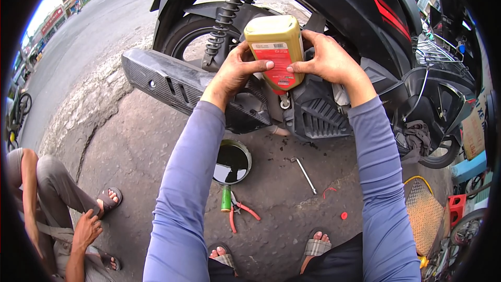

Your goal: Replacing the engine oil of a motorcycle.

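Observation:
My left hand point(242, 70) and my right hand point(323, 60) both grip a yellow plastic bottle point(276, 35) with a red label, thumbs across its face. The bottle is inverted, its red neck pointing down at a small metal fitting point(285, 101) on a motorcycle's engine, beside a vented black plastic cover point(318, 120). A black carbon-patterned exhaust guard point(169, 81) lies left of the hands, and a coiled shock absorber point(224, 18) rises behind. Whether liquid flows from the bottle is hidden.
Below lie a basin of dark liquid point(231, 159), green cylinder point(226, 198), red-handled pliers point(245, 213), metal wrench point(305, 176) and red cap point(344, 215). A seated person point(62, 198) is at left; a woven seat point(425, 219) and red crate point(456, 209) at right; a road runs upper left.

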`<move>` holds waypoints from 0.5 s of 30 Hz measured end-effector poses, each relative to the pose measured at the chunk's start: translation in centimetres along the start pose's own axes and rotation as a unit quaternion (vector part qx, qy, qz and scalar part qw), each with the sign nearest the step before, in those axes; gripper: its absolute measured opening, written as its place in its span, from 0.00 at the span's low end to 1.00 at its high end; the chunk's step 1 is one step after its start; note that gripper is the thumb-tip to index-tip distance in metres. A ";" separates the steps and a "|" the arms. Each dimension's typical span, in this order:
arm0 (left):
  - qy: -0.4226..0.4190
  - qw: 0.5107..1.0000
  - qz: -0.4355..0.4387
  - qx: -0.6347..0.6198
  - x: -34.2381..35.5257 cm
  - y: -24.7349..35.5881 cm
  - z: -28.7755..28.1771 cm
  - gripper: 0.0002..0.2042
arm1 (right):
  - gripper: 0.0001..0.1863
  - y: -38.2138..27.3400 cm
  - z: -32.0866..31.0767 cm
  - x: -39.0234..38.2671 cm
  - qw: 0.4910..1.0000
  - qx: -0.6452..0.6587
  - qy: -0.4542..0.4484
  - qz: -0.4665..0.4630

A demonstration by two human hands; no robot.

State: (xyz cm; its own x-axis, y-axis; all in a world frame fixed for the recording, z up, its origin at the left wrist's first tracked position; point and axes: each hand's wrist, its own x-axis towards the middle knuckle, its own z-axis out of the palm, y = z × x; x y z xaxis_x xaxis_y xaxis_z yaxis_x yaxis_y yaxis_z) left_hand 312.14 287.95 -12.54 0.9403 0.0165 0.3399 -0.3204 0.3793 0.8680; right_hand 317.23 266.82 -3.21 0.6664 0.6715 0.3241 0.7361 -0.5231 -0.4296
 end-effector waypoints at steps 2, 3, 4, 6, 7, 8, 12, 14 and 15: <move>0.000 1.000 -0.002 -0.002 0.1 -0.2 -0.1 0.35 | 0.43 0.1 -0.1 -0.1 1.000 0.009 0.001 -0.015; 0.004 1.000 -0.006 0.005 0.1 -0.3 -0.1 0.35 | 0.43 0.4 0.0 0.0 1.000 0.008 0.001 -0.015; 0.009 1.000 -0.010 0.014 0.2 -0.3 -0.1 0.34 | 0.44 0.6 0.1 0.1 1.000 0.001 0.000 -0.019; 0.003 1.000 -0.005 0.030 0.2 -0.2 -0.2 0.33 | 0.44 1.0 0.1 0.2 1.000 -0.007 -0.002 -0.023; -0.003 0.999 0.000 0.045 0.2 0.0 -0.1 0.32 | 0.45 1.0 0.2 0.2 0.999 0.030 0.010 -0.024; -0.003 0.999 0.000 0.045 0.2 0.1 0.0 0.32 | 0.46 1.0 0.2 0.2 0.997 0.068 0.021 -0.024; 0.023 0.999 -0.012 0.020 -0.4 0.3 -0.4 0.33 | 0.38 -0.4 -5.6 -0.7 0.901 0.403 0.117 -0.109; 0.008 1.000 -0.001 0.026 -0.2 0.2 -0.4 0.34 | 0.35 -0.6 -11.8 -2.6 0.741 0.583 -0.155 -0.294; 0.001 1.000 0.001 0.017 0.1 -0.1 0.3 0.34 | 0.37 -1.8 -14.2 -4.9 0.707 0.575 -0.182 -0.369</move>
State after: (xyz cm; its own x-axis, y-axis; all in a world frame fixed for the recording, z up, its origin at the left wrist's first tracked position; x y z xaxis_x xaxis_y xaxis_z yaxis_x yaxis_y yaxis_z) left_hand 312.28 287.65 -12.47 0.9397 0.0195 0.3414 -0.3264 0.3484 0.8787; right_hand 314.39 257.04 7.93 -0.0767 0.7394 0.6689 0.1447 0.6720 -0.7263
